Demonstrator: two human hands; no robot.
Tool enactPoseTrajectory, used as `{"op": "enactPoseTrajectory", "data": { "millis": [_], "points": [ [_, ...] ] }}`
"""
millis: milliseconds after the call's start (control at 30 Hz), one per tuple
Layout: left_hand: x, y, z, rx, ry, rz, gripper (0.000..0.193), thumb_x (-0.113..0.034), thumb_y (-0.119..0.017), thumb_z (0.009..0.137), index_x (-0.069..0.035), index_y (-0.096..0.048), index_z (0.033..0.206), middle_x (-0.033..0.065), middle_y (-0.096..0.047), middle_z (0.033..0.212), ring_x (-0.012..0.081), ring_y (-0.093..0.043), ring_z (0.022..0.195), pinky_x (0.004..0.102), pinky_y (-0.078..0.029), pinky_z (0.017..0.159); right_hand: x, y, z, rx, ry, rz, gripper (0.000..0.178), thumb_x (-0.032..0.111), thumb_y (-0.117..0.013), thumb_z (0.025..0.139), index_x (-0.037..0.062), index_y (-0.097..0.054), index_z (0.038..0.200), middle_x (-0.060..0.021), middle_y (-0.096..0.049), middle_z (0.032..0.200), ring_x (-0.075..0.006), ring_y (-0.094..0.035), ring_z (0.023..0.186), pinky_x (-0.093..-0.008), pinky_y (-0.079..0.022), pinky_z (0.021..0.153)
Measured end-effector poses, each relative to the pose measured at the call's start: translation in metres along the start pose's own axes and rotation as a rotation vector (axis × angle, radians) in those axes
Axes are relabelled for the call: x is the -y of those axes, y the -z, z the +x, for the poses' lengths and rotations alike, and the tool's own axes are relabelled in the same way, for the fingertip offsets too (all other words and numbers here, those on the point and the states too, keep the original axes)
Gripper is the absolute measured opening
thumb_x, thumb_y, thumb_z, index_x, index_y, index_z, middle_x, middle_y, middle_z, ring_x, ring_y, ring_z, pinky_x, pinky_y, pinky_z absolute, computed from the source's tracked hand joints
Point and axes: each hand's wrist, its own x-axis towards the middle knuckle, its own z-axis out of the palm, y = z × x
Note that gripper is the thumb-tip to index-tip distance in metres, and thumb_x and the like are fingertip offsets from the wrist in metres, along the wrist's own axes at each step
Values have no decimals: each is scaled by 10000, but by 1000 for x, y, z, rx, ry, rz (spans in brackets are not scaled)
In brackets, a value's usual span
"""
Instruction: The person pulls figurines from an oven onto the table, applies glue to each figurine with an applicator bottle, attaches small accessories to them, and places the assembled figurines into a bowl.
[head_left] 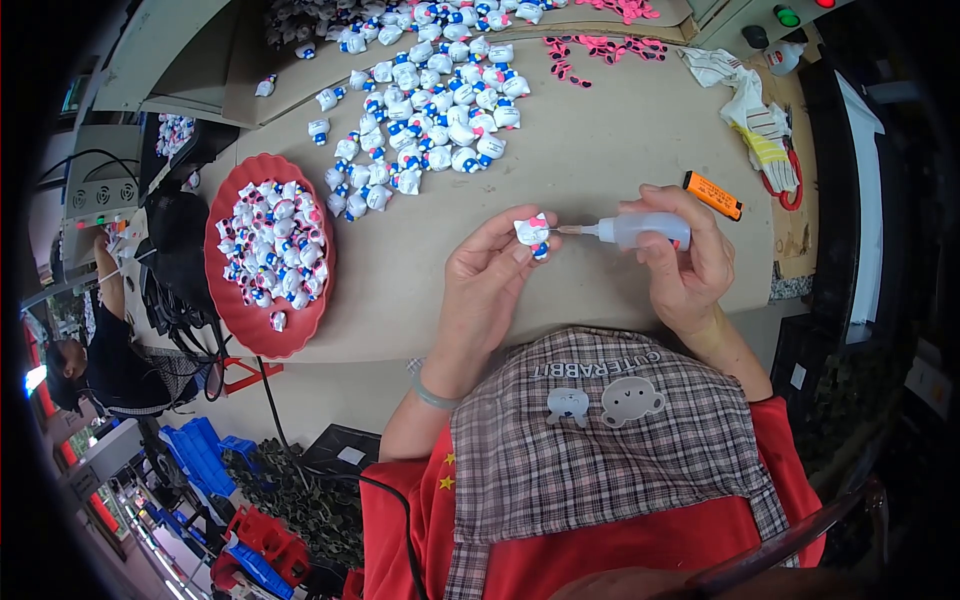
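Observation:
Between the thumb and fingers of my left hand (490,270) is a small white cat figurine (530,232) with a pink piece on its head and a blue body. My right hand (690,255) grips a translucent needle-tip squeeze bottle (635,230), held sideways. Its thin needle points left and reaches the figurine's side; whether it touches cannot be made out. To the left stands a red scalloped tray (228,310) heaped with figurines that bear pink pieces. Beyond my hands, a large group of white and blue figurines (430,110) lies on the table.
Small pink pieces (605,48) lie at the table's far side. On the right are an orange lighter (713,195), white and yellow gloves (755,125) and red-handled scissors (790,185). Black cables (180,300) hang beside the tray. Another person (110,350) works at the far left.

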Motion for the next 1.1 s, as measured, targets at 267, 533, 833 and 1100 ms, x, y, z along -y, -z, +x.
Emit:
{"op": "enactPoseTrajectory", "data": {
  "millis": [267, 533, 833, 1100],
  "points": [
    [2, 4, 2, -14, -11, -17, 363, 19, -547, 863, 40, -526, 1224, 206, -590, 1159, 241, -612, 1014, 345, -478, 935, 0, 2, 2, 22, 33, -53, 317, 180, -660, 860, -27, -575, 1085, -138, -656, 858, -185, -657, 723, -248, -499, 607],
    [3, 2, 3, -21, -1, -15, 376, 8, -549, 870, 38, -507, 1242, 186, -588, 1163, 239, -607, 1016, 353, -473, 926, -3, 0, 11, -38, -448, 545, 295, 37, -633, 856, -26, -541, 1128, -111, -639, 958, -133, -637, 740, -233, -519, 634],
    [2, 4, 2, -3, 37, 20, 362, -13, -569, 868, 17, -526, 1227, 162, -599, 1150, 232, -606, 1010, 354, -471, 896, -42, 14, 43, 59, -655, 546, 250, 10, -666, 816, -12, -529, 1024, -80, -611, 880, -147, -637, 767, -256, -536, 697],
    [2, 5, 3, 5, 52, 7, 343, -28, -575, 873, 14, -543, 1212, 153, -610, 1141, 224, -611, 999, 333, -470, 876, -69, 6, 89, 227, -478, -49, 189, 81, -669, 815, 28, -577, 971, -62, -624, 888, -129, -614, 720, -283, -495, 652]
  ]
}}
